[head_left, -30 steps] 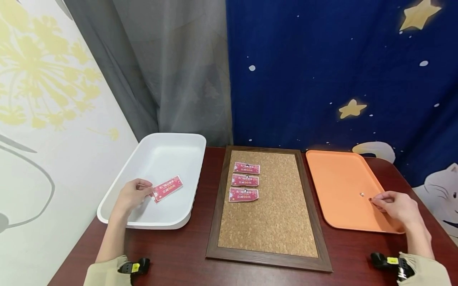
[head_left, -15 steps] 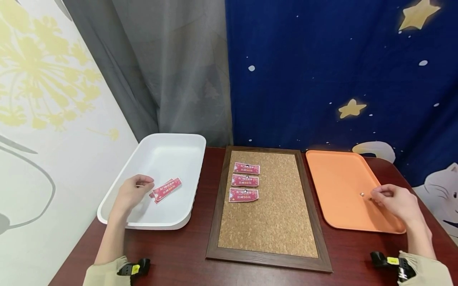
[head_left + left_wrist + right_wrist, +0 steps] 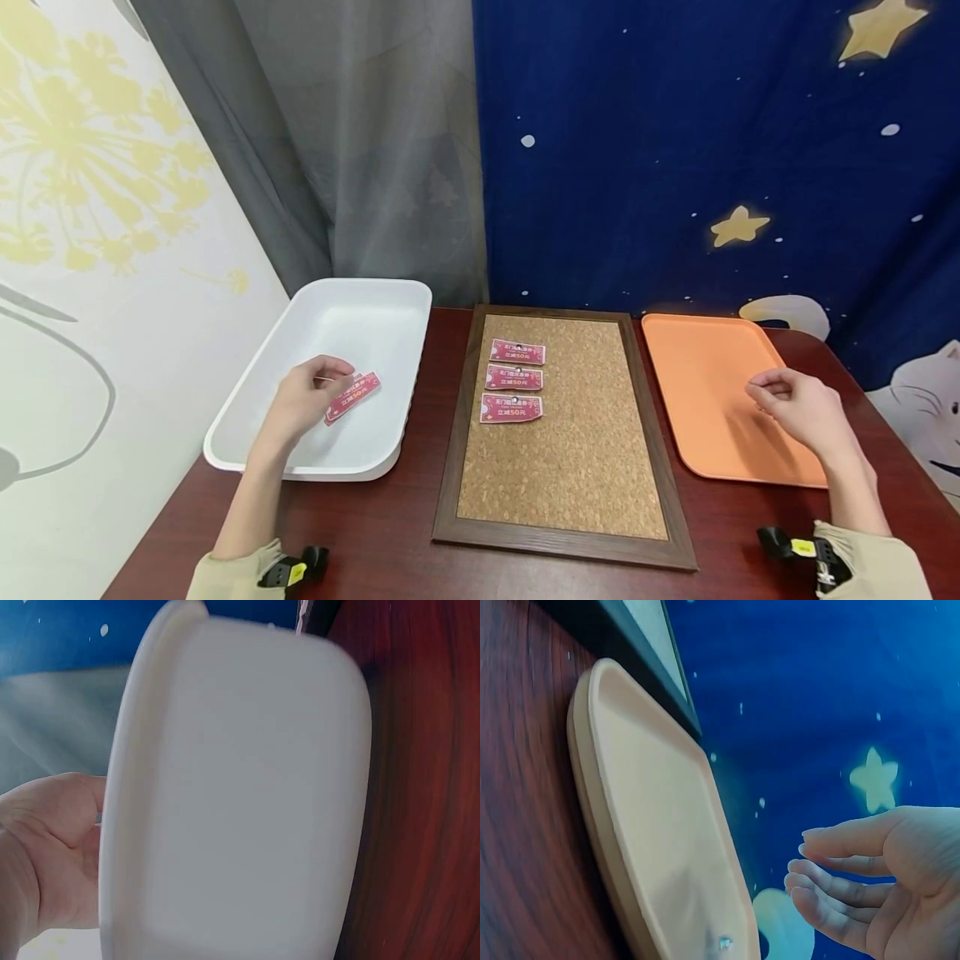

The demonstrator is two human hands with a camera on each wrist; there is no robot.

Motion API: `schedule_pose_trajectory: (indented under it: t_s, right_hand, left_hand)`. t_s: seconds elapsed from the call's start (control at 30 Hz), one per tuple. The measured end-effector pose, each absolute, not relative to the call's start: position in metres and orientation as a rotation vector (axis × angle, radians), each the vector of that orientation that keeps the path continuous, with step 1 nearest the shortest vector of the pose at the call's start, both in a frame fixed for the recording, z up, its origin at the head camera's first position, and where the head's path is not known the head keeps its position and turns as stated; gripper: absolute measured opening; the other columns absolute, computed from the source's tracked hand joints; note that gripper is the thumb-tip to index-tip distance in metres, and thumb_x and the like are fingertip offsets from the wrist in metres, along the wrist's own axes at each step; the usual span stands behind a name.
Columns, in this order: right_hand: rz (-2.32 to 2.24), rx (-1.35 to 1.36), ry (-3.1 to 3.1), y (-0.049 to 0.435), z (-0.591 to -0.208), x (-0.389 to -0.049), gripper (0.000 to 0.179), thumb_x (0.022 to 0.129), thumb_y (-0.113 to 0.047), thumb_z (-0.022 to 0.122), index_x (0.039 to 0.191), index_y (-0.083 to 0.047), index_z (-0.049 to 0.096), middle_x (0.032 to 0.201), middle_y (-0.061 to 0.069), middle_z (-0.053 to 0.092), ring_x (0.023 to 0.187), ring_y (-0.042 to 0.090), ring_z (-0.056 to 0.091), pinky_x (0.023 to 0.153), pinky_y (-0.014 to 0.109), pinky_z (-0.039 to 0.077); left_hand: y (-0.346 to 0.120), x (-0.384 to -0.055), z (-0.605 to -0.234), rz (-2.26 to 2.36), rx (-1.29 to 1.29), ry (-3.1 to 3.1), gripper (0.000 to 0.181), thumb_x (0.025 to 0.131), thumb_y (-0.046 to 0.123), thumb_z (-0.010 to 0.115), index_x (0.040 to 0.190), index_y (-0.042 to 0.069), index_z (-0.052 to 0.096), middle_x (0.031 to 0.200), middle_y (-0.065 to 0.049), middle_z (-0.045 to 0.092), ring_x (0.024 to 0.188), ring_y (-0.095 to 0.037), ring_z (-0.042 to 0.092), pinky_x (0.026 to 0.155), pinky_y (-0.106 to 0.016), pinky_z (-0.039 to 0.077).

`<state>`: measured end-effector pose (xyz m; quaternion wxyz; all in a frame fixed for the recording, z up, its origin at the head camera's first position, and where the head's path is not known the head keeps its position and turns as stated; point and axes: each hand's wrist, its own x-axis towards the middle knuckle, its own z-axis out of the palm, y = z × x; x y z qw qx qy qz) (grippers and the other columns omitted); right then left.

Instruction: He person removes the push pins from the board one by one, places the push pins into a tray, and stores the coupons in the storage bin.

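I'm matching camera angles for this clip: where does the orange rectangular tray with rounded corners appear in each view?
Head: the orange tray lies right of centre, beside the brown-framed cork board, partly hidden by the right hand.
Left wrist: not in it.
Right wrist: left of centre, looking paler, slanting down to the bottom edge.
Shared landmark: the dark-blue curtain with white spots, in all three.

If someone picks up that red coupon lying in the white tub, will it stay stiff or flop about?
The red coupon is probably light, since it looks thin and flat. It may bend easily: the pinned coupons have uneven edges. It could slide when pushed, as the white tub looks smooth.
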<state>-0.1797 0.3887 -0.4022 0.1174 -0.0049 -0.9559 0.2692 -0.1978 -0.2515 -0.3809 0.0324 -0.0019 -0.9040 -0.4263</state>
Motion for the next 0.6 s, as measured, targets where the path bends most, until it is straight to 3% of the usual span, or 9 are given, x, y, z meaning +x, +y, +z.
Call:
schedule_pose_trajectory:
  t_s: [0.33, 0.6]
  right_hand:
    - [0.814, 0.119, -2.765, 0.349, -0.39, -0.186, 0.021, 0.097, -0.02, 0.069, 0.101, 0.0, 0.069, 0.089, 0.011, 0.072, 0.07, -0.007, 0.056, 0.058, 0.021, 0.048]
    - [0.864, 0.211, -2.783, 0.318, -0.38, -0.187, 0.022, 0.099, -0.023, 0.067, 0.102, -0.001, 0.068, 0.092, 0.011, 0.071, 0.081, 0.021, 0.065, 0.064, 0.022, 0.049]
  left_hand:
    - [-0.22, -0.193, -0.378, -1.356, -0.156, -2.794, 0.018, 0.098, 0.013, 0.065, 0.112, 0.001, 0.067, 0.099, -0.009, 0.068, 0.089, -0.021, 0.061, 0.077, -0.032, 0.048]
    - [-0.198, -0.189, -0.373, -1.396, -0.258, -2.792, 0.017, 0.098, 0.012, 0.065, 0.11, 0.002, 0.067, 0.098, -0.008, 0.068, 0.088, -0.019, 0.062, 0.076, -0.031, 0.048]
